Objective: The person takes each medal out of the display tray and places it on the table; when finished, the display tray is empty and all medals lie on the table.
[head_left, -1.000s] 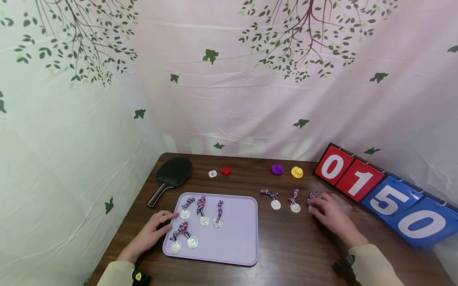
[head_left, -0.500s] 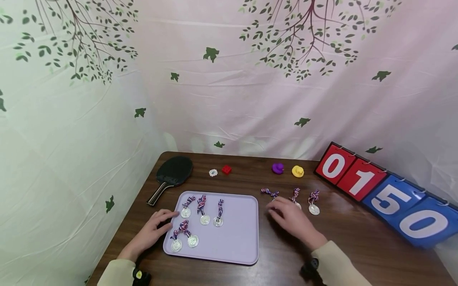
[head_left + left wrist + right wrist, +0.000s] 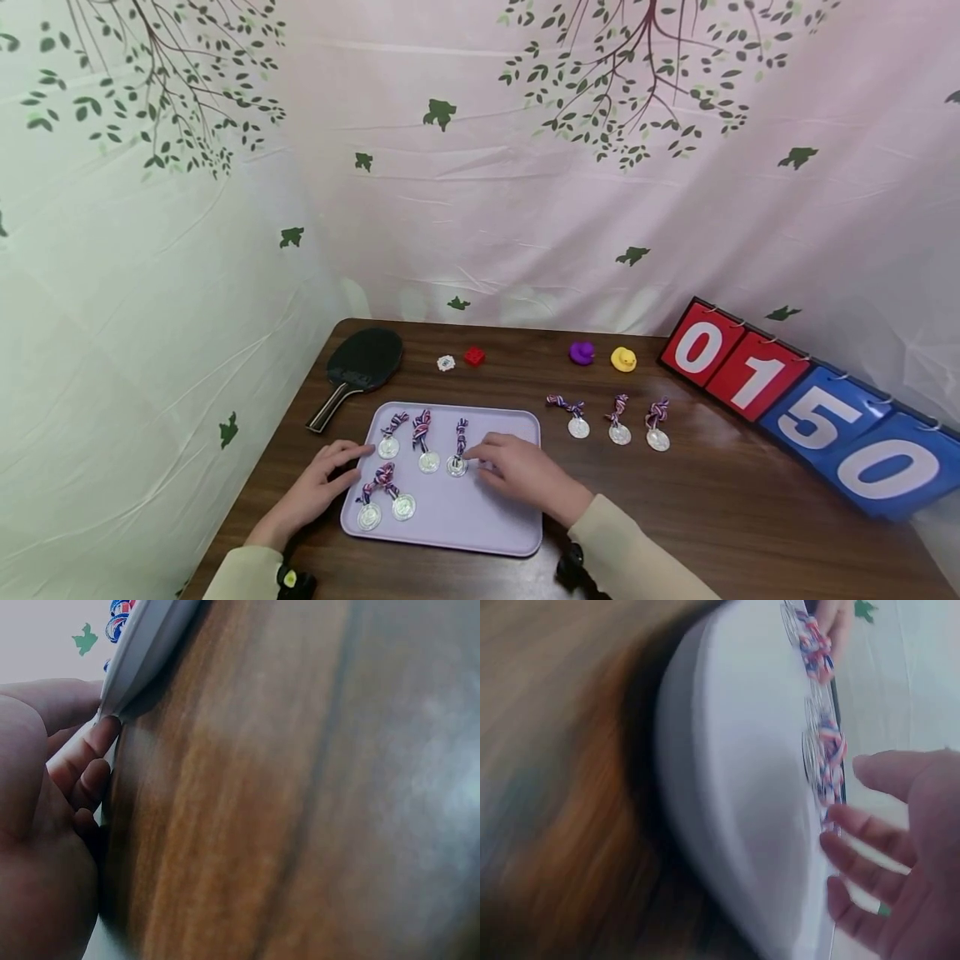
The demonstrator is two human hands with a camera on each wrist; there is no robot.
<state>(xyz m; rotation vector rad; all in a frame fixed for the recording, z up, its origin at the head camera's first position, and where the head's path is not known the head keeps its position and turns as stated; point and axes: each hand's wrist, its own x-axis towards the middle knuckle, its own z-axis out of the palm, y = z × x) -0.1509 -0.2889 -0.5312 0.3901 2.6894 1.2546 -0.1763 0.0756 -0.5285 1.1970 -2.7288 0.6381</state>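
Note:
On the lilac tray (image 3: 487, 533) lie several silver medals with knotted red, white and blue ribbons, one of them the top-row medal (image 3: 457, 465). My right hand (image 3: 517, 471) hovers over the tray with fingers spread and holds nothing. Its fingertips come right beside that medal. In the right wrist view, a gap shows between thumb and fingers. My left hand (image 3: 318, 487) stays at the tray's left side, its index finger and thumb touching the rim. The left wrist view shows the fingertips at the tray rim (image 3: 142, 656), the other fingers loosely bent.
Three more medals, one being the rightmost medal (image 3: 657, 437), lie on the wooden table right of the tray. Behind stand a purple duck (image 3: 581, 352), yellow duck (image 3: 623, 359), red brick (image 3: 474, 356) and white chip (image 3: 446, 363). A table tennis bat (image 3: 363, 360) lies left; a flip scoreboard (image 3: 795, 400) stands right.
My right hand has let go of the rightmost medal on the table and swept left past the other two, to above the tray. The left hand has kept its place.

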